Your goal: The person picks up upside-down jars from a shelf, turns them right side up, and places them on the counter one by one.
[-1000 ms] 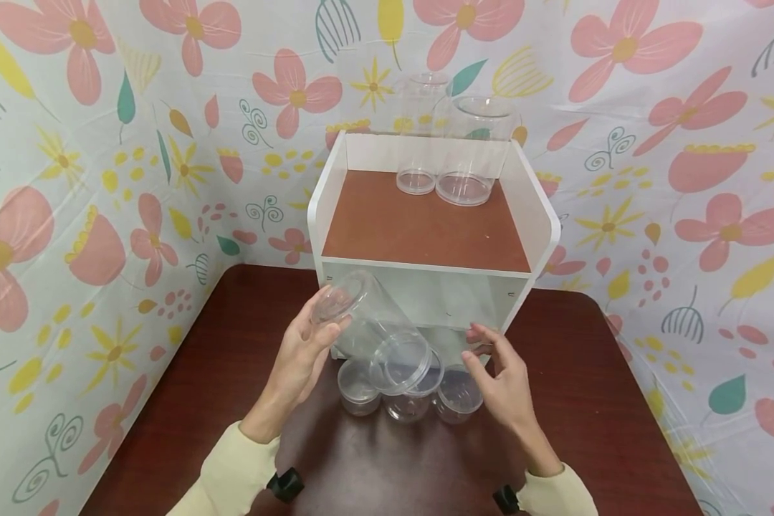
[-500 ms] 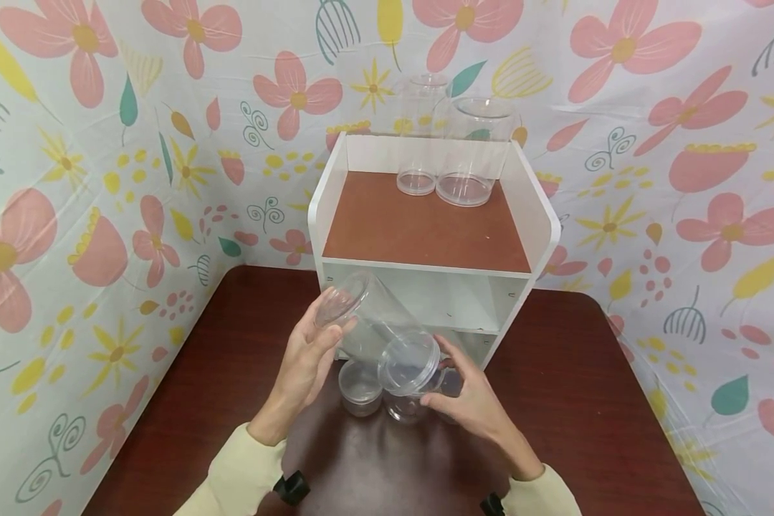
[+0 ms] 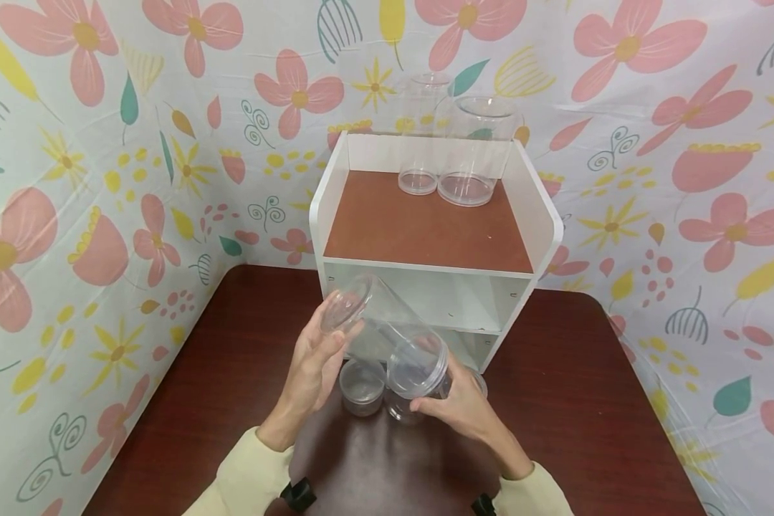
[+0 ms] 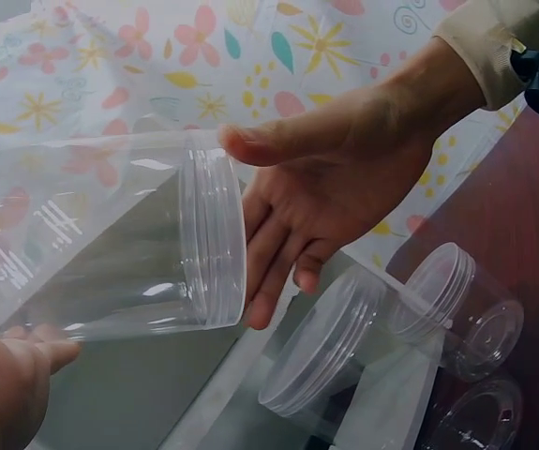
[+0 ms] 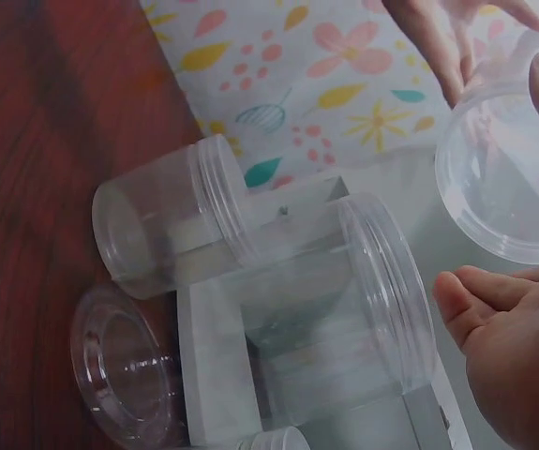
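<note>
Between the red-brown surface (image 3: pixel 232 358)'s side edges, our left grip (image 3: pixel 312 362) clamps a clear cylindrical plastic jar (image 3: pixel 387 333)'s left end; our right grip (image 3: pixel 459 403) touches its ridged rim, clamped or not, we cannot tell.

Left hand (image 4: pixel 11 394) holds a clear jar (image 4: pixel 110 239); right hand (image 4: pixel 330 178) spans its ridged end (image 4: pixel 217 239).

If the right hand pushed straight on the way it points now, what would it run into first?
The right hand would most likely meet the lower end of the tilted clear jar, right in front of its palm; whether they already touch is unclear.
</note>
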`<action>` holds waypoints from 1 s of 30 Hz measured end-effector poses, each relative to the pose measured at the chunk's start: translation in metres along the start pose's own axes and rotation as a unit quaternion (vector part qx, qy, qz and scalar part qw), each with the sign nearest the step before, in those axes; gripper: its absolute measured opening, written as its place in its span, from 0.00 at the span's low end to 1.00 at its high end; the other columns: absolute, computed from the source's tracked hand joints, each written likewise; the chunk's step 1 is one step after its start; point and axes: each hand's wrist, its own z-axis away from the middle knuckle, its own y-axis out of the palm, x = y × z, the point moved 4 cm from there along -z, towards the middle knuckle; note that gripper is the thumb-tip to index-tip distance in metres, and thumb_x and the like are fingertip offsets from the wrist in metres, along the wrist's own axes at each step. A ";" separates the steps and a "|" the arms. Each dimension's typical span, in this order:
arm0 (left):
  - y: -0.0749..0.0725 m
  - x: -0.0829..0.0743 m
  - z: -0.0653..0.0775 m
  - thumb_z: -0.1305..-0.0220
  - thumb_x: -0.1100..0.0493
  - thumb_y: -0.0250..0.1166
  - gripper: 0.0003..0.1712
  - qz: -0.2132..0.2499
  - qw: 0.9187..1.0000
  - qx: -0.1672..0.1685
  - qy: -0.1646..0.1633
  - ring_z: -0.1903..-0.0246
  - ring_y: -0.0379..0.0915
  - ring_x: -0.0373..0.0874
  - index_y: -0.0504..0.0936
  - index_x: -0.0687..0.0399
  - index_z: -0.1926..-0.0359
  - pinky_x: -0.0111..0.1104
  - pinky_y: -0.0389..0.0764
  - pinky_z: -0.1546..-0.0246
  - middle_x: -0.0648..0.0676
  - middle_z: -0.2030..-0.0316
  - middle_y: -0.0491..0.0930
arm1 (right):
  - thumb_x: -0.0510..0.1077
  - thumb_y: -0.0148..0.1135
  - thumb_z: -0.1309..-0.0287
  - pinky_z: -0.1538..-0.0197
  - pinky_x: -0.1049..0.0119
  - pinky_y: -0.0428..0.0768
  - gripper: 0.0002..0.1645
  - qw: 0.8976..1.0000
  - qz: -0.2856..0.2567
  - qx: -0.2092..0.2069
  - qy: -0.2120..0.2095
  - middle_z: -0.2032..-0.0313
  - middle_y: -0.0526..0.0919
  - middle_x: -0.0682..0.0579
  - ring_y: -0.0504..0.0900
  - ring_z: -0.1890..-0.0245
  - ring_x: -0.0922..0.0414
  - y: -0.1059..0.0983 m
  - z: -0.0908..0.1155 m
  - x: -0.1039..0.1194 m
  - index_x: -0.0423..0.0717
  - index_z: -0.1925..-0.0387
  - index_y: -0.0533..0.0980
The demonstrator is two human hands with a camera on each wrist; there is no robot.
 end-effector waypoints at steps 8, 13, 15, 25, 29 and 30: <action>-0.002 0.006 0.004 0.29 0.62 0.58 0.49 0.028 0.999 0.011 0.018 0.28 0.63 0.55 0.37 0.77 0.23 0.48 0.60 0.26 0.67 0.27 0.58 | 0.64 0.83 0.56 0.35 0.63 0.71 0.61 1.000 -0.006 0.004 0.004 0.37 0.79 0.50 0.78 0.39 0.49 -0.001 0.000 0.002 0.53 0.25 0.64; -0.003 0.010 0.007 0.29 0.63 0.53 0.47 0.023 1.000 0.012 0.013 0.25 0.56 0.62 0.35 0.76 0.22 0.49 0.57 0.26 0.76 0.25 0.45 | 0.51 0.85 0.53 0.34 0.66 0.71 0.58 1.000 -0.025 0.016 -0.003 0.33 0.75 0.49 0.76 0.36 0.51 0.001 -0.001 0.001 0.51 0.25 0.63; -0.004 0.011 0.009 0.29 0.63 0.53 0.47 0.014 1.000 0.010 0.007 0.26 0.57 0.60 0.35 0.76 0.22 0.48 0.56 0.25 0.76 0.24 0.43 | 0.42 0.82 0.52 0.35 0.65 0.73 0.56 0.999 -0.047 0.023 -0.006 0.31 0.73 0.48 0.76 0.36 0.51 0.002 -0.001 0.000 0.49 0.24 0.62; -0.013 0.009 0.014 0.28 0.65 0.47 0.40 -0.084 0.996 0.013 -0.007 0.28 0.62 0.40 0.42 0.81 0.24 0.38 0.56 0.25 0.81 0.25 0.44 | 0.32 0.74 0.52 0.39 0.64 0.77 0.55 0.992 -0.126 -0.005 -0.016 0.33 0.71 0.37 0.76 0.37 0.52 -0.003 0.003 0.001 0.42 0.23 0.58; -0.016 0.009 0.014 0.24 0.63 0.45 0.37 -0.105 0.994 0.016 -0.015 0.27 0.60 0.41 0.45 0.82 0.25 0.38 0.54 0.24 0.80 0.25 0.46 | 0.28 0.69 0.49 0.41 0.58 0.80 0.55 0.977 -0.211 0.004 -0.022 0.33 0.66 0.30 0.77 0.37 0.51 -0.002 0.005 -0.001 0.36 0.22 0.52; -0.017 0.009 0.014 0.24 0.62 0.44 0.36 -0.109 0.994 0.013 -0.014 0.27 0.60 0.41 0.46 0.83 0.25 0.37 0.55 0.25 0.80 0.26 0.48 | 0.29 0.69 0.48 0.41 0.58 0.80 0.55 0.975 -0.223 0.003 -0.025 0.33 0.66 0.29 0.77 0.37 0.51 -0.002 0.006 -0.002 0.35 0.22 0.51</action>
